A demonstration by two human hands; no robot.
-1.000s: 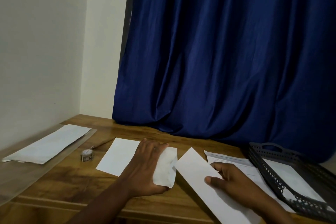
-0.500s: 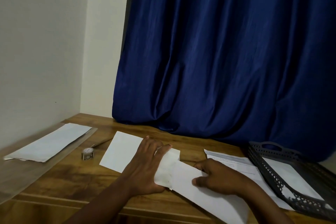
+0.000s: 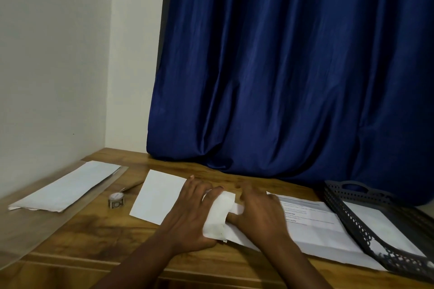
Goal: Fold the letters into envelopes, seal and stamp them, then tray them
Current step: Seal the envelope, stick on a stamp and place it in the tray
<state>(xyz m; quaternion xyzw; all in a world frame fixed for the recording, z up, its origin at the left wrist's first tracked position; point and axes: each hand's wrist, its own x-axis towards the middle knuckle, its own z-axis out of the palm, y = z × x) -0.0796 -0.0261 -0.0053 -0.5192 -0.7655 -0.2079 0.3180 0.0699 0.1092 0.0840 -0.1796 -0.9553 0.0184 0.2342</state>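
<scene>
Left hand flat, fingers nearly straight, pressing on a white envelope and along the edge of a folded letter at desk centre. Right hand close beside it, fingers bent over the letter's other end, thumb underneath, seemingly pinching the paper; exact grip blurred. Small white tab of paper showing between the two hands. Under and right of the right hand, a printed sheet lying flat, its lines of text too small to read, its near edge running toward the desk front. Further right, a dark perforated tray at the desk corner, holding a white paper. Left of the envelope, a small round-topped stamp standing upright, a thin pen-like object just behind it. Far left, another white paper lying on a clear plastic sheet. All on a wooden desk, blue curtain behind, pale wall to the left.
</scene>
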